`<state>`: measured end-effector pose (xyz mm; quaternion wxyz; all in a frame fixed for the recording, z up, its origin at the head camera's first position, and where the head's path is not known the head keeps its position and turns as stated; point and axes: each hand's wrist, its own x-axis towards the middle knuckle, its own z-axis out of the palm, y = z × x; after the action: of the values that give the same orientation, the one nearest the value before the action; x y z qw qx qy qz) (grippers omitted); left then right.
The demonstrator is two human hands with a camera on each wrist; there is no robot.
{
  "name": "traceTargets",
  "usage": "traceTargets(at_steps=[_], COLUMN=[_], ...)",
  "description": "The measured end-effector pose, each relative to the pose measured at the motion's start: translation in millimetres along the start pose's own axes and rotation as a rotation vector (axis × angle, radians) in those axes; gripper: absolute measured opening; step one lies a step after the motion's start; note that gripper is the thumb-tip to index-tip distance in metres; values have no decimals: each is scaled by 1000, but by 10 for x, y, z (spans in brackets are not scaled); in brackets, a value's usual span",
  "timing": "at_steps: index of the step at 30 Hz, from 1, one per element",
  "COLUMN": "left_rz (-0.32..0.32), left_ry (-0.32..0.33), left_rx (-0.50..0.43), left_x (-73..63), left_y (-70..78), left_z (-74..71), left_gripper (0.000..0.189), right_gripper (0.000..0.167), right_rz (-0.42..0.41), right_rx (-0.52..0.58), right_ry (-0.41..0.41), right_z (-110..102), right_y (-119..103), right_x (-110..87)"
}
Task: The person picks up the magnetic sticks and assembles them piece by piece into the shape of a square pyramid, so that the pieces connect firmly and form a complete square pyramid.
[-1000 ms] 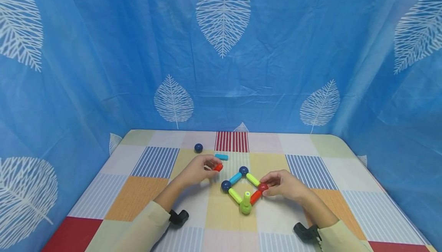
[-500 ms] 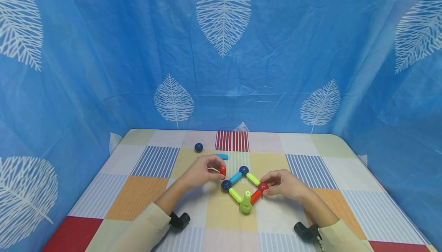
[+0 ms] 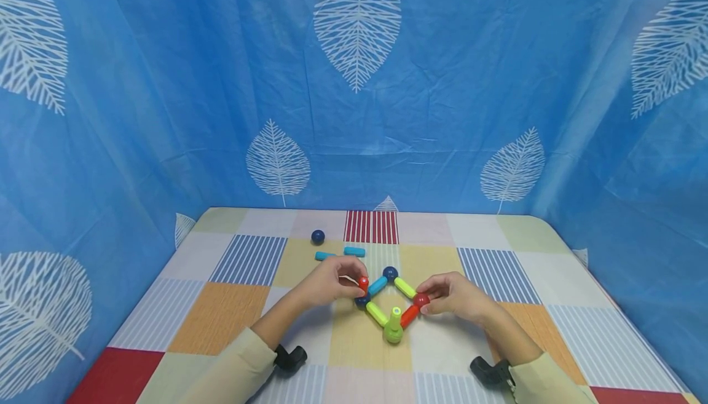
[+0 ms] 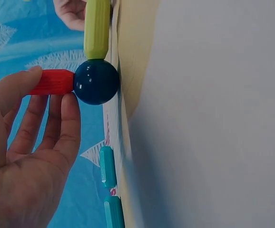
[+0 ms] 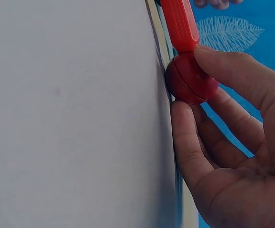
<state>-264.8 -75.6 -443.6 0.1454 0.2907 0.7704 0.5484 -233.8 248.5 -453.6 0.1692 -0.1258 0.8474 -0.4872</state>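
Between thumb and fingers, my left hand (image 3: pixel 330 281) pinches a red magnetic rod (image 4: pixel 55 82), standing upright. Its lower end meets a dark blue ball (image 4: pixel 96 81) at the left corner of a four-sided frame of rods and balls. My right hand (image 3: pixel 456 296) grips the red ball (image 5: pixel 191 79) at the right corner. A red rod (image 3: pixel 410 316) runs from that ball to the green ball (image 3: pixel 393 332) in front, where a green rod (image 3: pixel 396 314) stands upright. Another dark blue ball (image 3: pixel 390 274) forms the back corner, joined by a blue rod (image 3: pixel 378 285) and a yellow-green rod (image 3: pixel 405 288).
Behind the left hand lie two loose blue rods, one farther right (image 3: pixel 354 251) and one partly covered by the hand (image 3: pixel 324 256). A loose dark blue ball (image 3: pixel 318 237) rests near the back. The patchwork-covered table (image 3: pixel 376 385) meets a blue leaf-print curtain (image 3: pixel 442 84).
My left hand has moved right and toward the frame, turning the red rod upright and bringing it onto the left dark blue ball. The right hand stays on the red ball.
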Motion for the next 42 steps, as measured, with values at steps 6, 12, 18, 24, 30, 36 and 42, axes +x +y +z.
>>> traceTargets(at_steps=[6,12,18,24,30,36,42], left_rz=[-24,-55,-39,-47,-89,-75,-126], left_ry=[-1,-71,-189,-86,-25,-61,-39], left_rx=[59,166,150,259,420,453,456], left_x=[-7,-17,-19,133,322,383,290], left_y=[-18,-35,-18,-28,-40,-21,-19], left_z=[6,11,-22,-5,146,180,75], left_gripper=[22,28,31,25,37,39,30], right_gripper=[39,37,32,29,34,46,39], right_rz=[-5,-32,-45,-68,-107,-125,-73], right_rx=[4,-22,-100,-201,-224,-305,-209], right_ry=[-1,18,155,115,-58,23,22], right_z=[6,10,26,53,308,491,310], right_y=[-3,6,-29,-245,-462,-454,-341], right_x=[-4,9,29,-110,-280,-271,-171])
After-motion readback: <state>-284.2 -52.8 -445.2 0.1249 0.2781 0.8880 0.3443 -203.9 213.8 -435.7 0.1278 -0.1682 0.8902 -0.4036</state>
